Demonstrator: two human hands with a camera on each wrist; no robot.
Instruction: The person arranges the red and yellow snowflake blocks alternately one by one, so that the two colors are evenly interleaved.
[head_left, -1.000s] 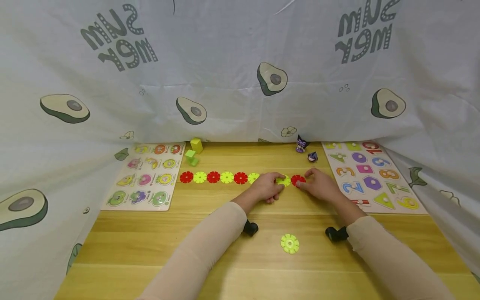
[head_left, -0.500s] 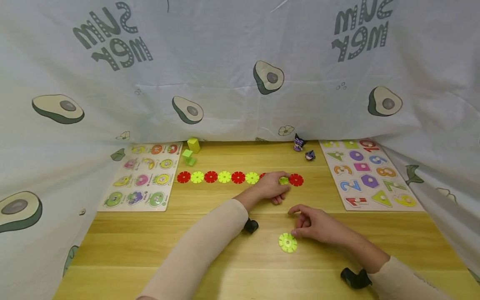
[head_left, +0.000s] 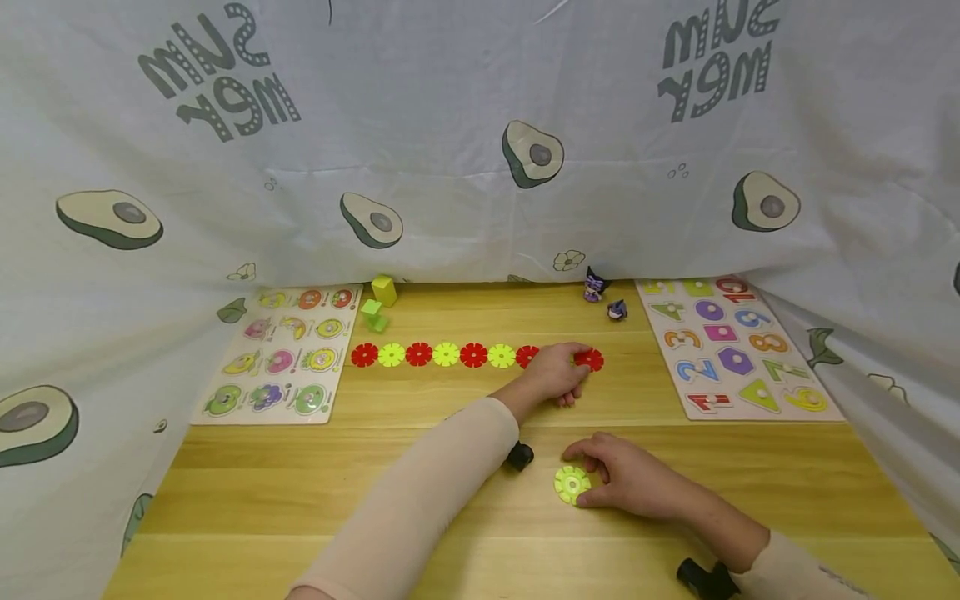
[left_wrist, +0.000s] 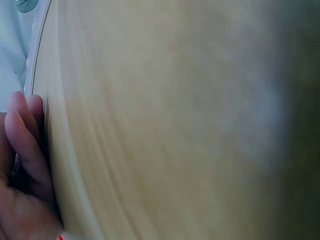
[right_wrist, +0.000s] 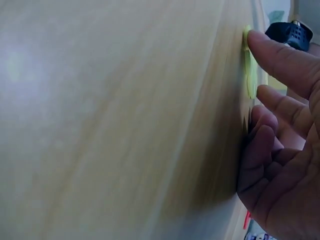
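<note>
A row of red and yellow notched plastic discs lies flat across the table; a yellow disc (head_left: 446,354) and a red disc (head_left: 365,355) are among them. At its right end, my left hand (head_left: 551,372) holds the last red disc (head_left: 593,359) between thumb and index finger. That hand covers most of the disc beside it. Nearer me, my right hand (head_left: 637,477) has thumb and index finger at opposite edges of a separate yellow disc (head_left: 572,485). In the right wrist view the thumb touches this yellow disc (right_wrist: 250,75), which lies almost edge-on.
A fruit puzzle board (head_left: 277,358) lies at left, a number-and-shape board (head_left: 738,350) at right. Yellow (head_left: 384,290) and green (head_left: 372,315) blocks and two purple figurines (head_left: 594,286) stand at the back. A printed cloth (head_left: 450,108) hangs behind the table (head_left: 465,550).
My right hand has left the red disc at the row's end and come back toward me to the separate yellow disc. My left hand has shifted right, from the row's last yellow disc to that red disc.
</note>
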